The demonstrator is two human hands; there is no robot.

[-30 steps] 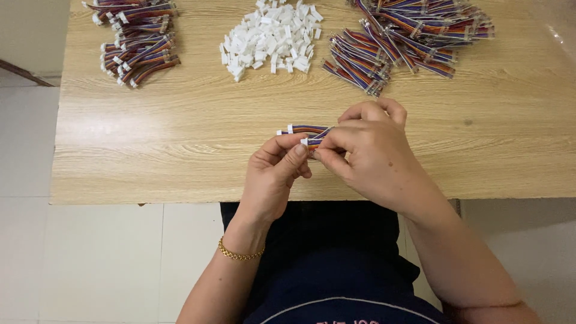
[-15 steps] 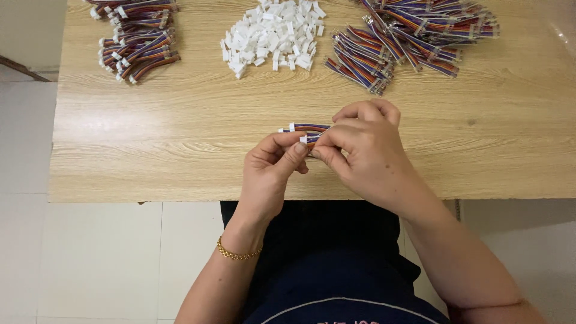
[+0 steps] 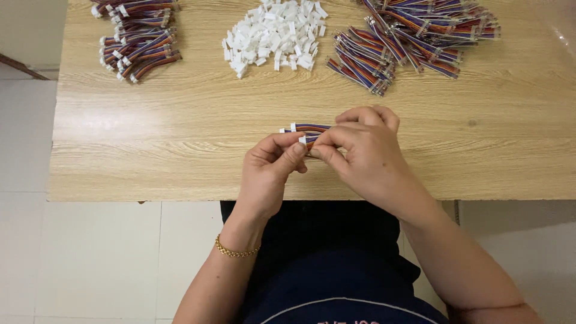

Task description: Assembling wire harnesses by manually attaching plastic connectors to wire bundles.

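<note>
Both hands, left hand and right hand, pinch a striped wire bundle with white connector ends.

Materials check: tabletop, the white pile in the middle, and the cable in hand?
Tabletop: looks like light wood or wood-print laminate, smooth with a soft sheen; grain lines and glare patch show. White pile: likely moulded plastic connector pieces, matte, blocky. Cable held by left hand and right hand: multicoloured plastic-insulated wires with white plastic ends.

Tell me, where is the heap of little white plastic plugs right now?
In the head view, the heap of white plugs lies at the far edge of the wooden table, in the middle, between the wire bundles on the left and the wire bundles on the right.
</note>
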